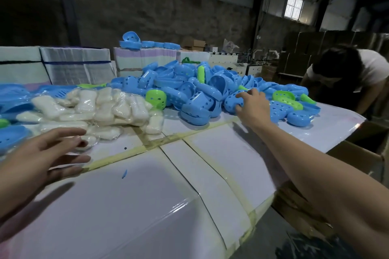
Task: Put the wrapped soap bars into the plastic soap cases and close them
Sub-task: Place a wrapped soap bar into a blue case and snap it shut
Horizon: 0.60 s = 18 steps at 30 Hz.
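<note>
Reaching was noted from both sides. Left hand (42, 153), fingers spread and holding nothing, was seen just near of the wrapped soap bars (99, 109), long axes mixed. Right hand (251, 102) was curled onto a blue soap case (232, 101) farther right. White taped tabletop (168, 195); dim warehouse wall (126, 6) behind.

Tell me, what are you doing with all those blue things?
Someone is packing soap. The right hand reaches into the big pile of blue and green plastic soap cases and takes hold of a blue case. The left hand, fingers spread, reaches toward the heap of wrapped soap bars and holds nothing yet. No bar is in a case here. Another person bends over at the far right.
</note>
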Motion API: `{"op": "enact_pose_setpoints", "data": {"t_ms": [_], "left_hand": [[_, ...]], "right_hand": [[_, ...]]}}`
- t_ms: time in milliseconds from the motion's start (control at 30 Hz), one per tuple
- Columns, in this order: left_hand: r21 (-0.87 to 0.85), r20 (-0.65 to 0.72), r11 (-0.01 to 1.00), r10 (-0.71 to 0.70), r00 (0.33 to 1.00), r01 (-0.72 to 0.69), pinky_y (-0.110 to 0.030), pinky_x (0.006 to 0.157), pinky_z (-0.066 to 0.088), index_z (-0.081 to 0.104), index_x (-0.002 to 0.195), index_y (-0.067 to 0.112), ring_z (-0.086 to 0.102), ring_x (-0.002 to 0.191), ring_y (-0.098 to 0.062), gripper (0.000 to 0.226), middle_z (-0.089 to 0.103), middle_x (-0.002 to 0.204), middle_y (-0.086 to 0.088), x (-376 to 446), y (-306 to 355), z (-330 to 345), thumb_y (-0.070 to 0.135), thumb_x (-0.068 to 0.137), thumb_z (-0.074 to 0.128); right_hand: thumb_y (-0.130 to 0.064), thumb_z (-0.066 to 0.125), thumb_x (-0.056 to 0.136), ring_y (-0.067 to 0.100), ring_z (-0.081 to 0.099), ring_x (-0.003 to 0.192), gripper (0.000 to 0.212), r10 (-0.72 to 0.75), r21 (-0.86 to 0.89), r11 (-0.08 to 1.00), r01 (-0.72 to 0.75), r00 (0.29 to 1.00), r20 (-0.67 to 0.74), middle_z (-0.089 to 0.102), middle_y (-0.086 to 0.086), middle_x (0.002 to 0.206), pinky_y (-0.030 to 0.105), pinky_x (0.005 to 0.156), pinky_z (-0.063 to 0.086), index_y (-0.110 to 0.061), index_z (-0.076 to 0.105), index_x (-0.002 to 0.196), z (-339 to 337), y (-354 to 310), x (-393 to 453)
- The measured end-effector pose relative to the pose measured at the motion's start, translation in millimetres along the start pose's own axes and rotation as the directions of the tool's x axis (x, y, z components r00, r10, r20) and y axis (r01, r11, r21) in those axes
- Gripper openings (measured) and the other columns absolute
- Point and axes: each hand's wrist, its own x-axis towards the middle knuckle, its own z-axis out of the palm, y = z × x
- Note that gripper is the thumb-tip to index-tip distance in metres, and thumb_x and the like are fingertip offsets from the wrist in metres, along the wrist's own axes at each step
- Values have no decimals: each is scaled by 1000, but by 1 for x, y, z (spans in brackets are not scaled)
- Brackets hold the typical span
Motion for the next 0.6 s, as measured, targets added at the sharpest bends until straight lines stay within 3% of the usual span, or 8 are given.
{"op": "enact_pose_setpoints", "data": {"t_ms": [67, 133, 167, 233, 333, 500, 600], "left_hand": [[0, -56, 1000, 8, 998, -8, -41, 69, 62, 72, 119, 30, 77, 90, -24, 61, 77, 106, 0, -5, 17, 17, 63, 68, 79], [-38, -65, 999, -10, 998, 7, -31, 62, 62, 76, 108, 30, 77, 86, -22, 23, 77, 99, -2, -2, 22, 25, 40, 88, 69], [-54, -66, 998, -30, 997, 26, -28, 60, 61, 78, 102, 30, 77, 82, -19, 17, 78, 95, -3, -1, 24, 25, 28, 95, 63], [-47, -118, 997, -66, 991, 60, -23, 58, 60, 79, 94, 29, 76, 75, -14, 24, 77, 88, -2, -1, 29, 27, 16, 98, 59], [-39, -164, 997, -78, 983, 73, -20, 55, 58, 80, 86, 29, 74, 71, -11, 31, 76, 84, 0, -6, 41, 30, 10, 98, 59], [22, -274, 996, -79, 958, 89, -31, 65, 49, 76, 83, 26, 69, 64, -13, 29, 73, 80, -2, -9, 49, 30, 5, 95, 60], [123, -314, 987, -55, 948, 98, -26, 56, 43, 71, 89, 19, 67, 55, -10, 25, 67, 79, -9, -10, 49, 29, -2, 94, 57]], "right_hand": [[-27, 59, 91, 28, 47, 112, 33, -68, 159, 985, 68, 998, -7, 55, 6, 117, 39, 87, 42, -25, 63, 124, -5, -35, -4], [-26, 59, 91, 24, 50, 107, 30, -144, 306, 943, 134, 990, 8, 56, 2, 112, 36, 81, 45, -26, 64, 121, -11, -75, -13], [-25, 59, 91, 22, 52, 104, 29, -187, 368, 914, 171, 982, 7, 57, 0, 109, 35, 79, 46, -25, 65, 119, -13, -96, -18], [-22, 61, 89, 18, 56, 97, 26, -262, 489, 843, 222, 965, 12, 61, -2, 103, 33, 78, 46, -24, 68, 114, -18, -139, -32], [-20, 64, 86, 14, 58, 83, 21, -376, 688, 699, 192, 918, 126, 64, -5, 88, 30, 77, 48, -24, 72, 105, -22, -206, -57], [-23, 66, 84, 11, 58, 75, 17, -595, 805, 549, 227, 782, 185, 62, -9, 78, 26, 69, 43, -27, 73, 99, -23, -305, -98], [-18, 61, 82, 9, 56, 75, 21, -516, 864, 476, 165, 848, 122, 62, -9, 74, 25, 68, 45, -27, 73, 97, -9, -330, -121]]}}
